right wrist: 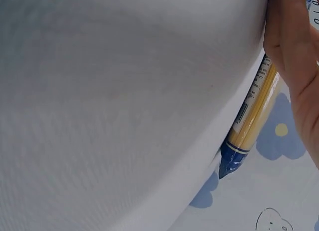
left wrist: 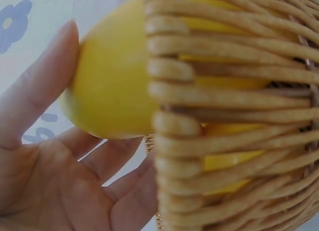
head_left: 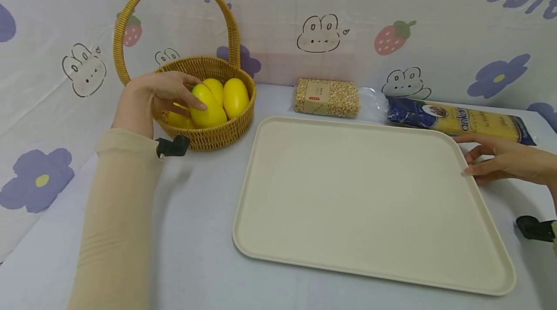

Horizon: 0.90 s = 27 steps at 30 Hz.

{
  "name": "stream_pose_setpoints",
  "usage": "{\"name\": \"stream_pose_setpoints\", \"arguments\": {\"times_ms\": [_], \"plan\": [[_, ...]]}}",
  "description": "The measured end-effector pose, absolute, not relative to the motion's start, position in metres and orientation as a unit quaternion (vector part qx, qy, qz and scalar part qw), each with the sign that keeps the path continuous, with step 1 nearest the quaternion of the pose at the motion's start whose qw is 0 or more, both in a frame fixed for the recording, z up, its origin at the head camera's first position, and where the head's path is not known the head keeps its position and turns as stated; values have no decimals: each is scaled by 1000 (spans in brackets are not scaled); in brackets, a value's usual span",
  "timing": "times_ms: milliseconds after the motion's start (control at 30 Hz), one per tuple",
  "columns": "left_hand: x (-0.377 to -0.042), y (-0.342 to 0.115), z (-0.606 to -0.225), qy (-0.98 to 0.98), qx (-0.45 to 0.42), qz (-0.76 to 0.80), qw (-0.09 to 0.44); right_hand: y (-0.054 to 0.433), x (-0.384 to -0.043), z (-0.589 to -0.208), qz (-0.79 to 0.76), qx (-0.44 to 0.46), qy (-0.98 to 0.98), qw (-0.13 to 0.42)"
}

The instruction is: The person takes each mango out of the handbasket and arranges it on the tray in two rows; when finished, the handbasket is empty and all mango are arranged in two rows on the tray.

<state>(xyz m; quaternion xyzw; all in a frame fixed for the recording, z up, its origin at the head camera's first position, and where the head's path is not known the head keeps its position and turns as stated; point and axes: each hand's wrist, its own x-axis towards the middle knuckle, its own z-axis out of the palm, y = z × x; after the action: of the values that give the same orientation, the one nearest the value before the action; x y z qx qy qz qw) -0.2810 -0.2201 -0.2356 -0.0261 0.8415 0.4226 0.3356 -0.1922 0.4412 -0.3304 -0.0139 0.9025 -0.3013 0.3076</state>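
In the head view my left hand reaches over the rim of a wicker basket with a tall arched handle. It grips a smooth yellow fruit, shaped like a mango; the left wrist view shows the thumb against that fruit. More yellow fruits lie in the basket, partly hidden by the hand and wicker. At the far right, my right hand holds the right rim of a cream tray, thumb on the edge. The undersides of its fingers are hidden.
Behind the tray lie a clear bag of grains and a blue-and-yellow pasta packet, close to the right hand. A white cloth backdrop with rabbit, strawberry and flower prints rises behind the white table.
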Motion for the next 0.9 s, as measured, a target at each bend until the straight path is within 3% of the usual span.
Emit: {"name": "stream_pose_setpoints", "arguments": {"times_ms": [467,900], "plan": [[-281,-224,-235,826,-17,457,330,439,-192,-331,-308,-13,902,301],[-275,-211,-207,842,-38,487,229,440,-192,-331,-314,-15,900,301]]}}
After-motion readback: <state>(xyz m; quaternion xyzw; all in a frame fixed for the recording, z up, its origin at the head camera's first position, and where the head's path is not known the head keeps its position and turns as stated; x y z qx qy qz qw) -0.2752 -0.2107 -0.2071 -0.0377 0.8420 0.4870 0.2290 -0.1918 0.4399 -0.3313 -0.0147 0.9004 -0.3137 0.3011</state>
